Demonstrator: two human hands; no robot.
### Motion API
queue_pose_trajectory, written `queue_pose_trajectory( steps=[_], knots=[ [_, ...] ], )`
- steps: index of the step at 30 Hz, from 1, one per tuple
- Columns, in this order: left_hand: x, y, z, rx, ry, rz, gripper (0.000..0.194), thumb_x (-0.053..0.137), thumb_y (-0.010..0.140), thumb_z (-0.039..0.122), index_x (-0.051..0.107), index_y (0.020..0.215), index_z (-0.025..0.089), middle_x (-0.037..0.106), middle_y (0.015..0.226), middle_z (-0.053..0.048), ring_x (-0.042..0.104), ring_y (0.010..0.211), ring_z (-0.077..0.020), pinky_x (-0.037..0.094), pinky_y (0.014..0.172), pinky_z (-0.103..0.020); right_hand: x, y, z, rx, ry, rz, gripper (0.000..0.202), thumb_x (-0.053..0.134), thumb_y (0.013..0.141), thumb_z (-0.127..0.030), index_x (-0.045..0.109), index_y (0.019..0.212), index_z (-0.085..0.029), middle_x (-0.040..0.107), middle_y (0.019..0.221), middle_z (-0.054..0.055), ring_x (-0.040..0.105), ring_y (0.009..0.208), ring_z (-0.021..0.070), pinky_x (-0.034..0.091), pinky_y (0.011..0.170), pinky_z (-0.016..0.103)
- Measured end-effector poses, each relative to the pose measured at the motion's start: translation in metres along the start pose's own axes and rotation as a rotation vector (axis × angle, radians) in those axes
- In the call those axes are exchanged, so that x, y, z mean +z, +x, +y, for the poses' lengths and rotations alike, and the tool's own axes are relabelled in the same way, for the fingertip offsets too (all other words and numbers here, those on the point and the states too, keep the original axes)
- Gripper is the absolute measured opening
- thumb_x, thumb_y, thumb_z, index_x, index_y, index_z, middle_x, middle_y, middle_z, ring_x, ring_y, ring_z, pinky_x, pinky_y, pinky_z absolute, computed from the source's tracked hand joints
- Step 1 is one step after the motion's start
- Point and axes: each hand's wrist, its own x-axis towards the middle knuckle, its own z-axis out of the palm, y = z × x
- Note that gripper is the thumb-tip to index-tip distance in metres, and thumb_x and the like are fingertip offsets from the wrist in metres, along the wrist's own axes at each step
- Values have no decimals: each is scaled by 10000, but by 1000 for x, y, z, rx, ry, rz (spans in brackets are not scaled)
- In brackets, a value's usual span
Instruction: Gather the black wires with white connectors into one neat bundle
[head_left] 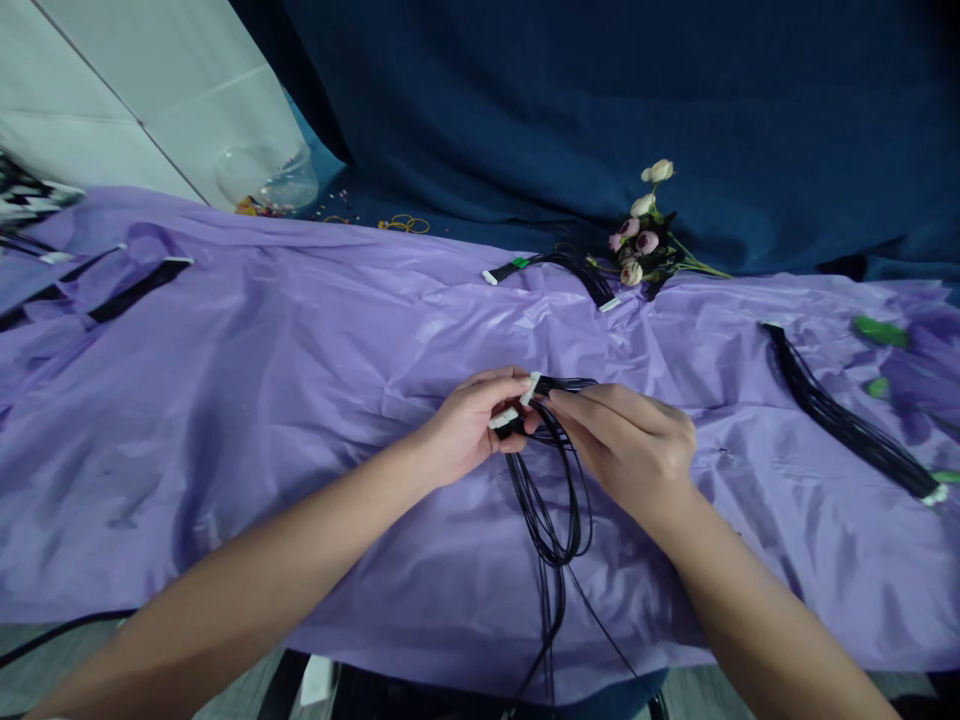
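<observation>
Both hands hold a black wire harness above the purple cover, its wires looping down below them. My left hand is closed around its white connectors; one white connector lies against the fingers. A second white connector stands upright between the two hands, touched by the left thumb. My right hand pinches the black wires just beside that upright connector. Its fingertips are partly hidden behind the hand. Some loose wire ends hang toward the table's front edge.
A purple plastic sheet covers the table. One short harness lies at the back near artificial flowers; another harness lies at right. Several black bundles are at left. A clear plastic tub with spilled beads stands behind.
</observation>
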Motion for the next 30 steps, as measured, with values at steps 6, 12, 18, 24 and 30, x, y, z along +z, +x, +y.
queue_pose_trajectory(
  steps=[6, 12, 18, 24, 30],
  knots=[
    [0, 1, 0, -10, -42, -7, 88, 622, 747, 223, 585, 756, 144, 517, 661, 8, 529, 558, -81, 331, 409, -163, -2, 5, -1, 47, -1, 39, 284, 663, 802, -148, 638, 1066, -248, 701, 873, 19, 656, 727, 138, 512, 663, 247],
    [1, 2, 12, -23, -189, 123, 137, 522, 796, 217, 581, 734, 111, 495, 668, -8, 515, 543, -85, 354, 383, -167, -14, 11, -16, 43, -121, 253, 362, 750, 692, -142, 619, 1011, -249, 624, 822, 55, 597, 747, 194, 487, 668, 329],
    [4, -2, 26, 59, -368, 100, 117, 437, 779, 137, 485, 673, 123, 412, 641, 2, 417, 500, -63, 249, 314, -130, -15, 3, -34, -180, -327, 305, 183, 766, 670, -244, 643, 804, -259, 596, 635, 5, 456, 613, 167, 364, 629, 355],
    [7, -7, 27, 109, -417, 64, 138, 386, 787, 122, 469, 677, 130, 383, 643, 3, 388, 506, -69, 303, 355, -141, 6, -1, -43, 412, 399, -101, 90, 574, 856, -216, 616, 930, -188, 639, 770, 21, 547, 665, 123, 431, 613, 268],
    [8, -6, 24, 151, -375, 71, 145, 397, 779, 123, 447, 644, 140, 426, 640, -11, 441, 520, -91, 338, 376, -168, 20, 2, -42, 935, 989, -288, 222, 567, 867, -369, 643, 828, -164, 523, 614, -22, 419, 509, 69, 342, 472, 206]
  ],
)
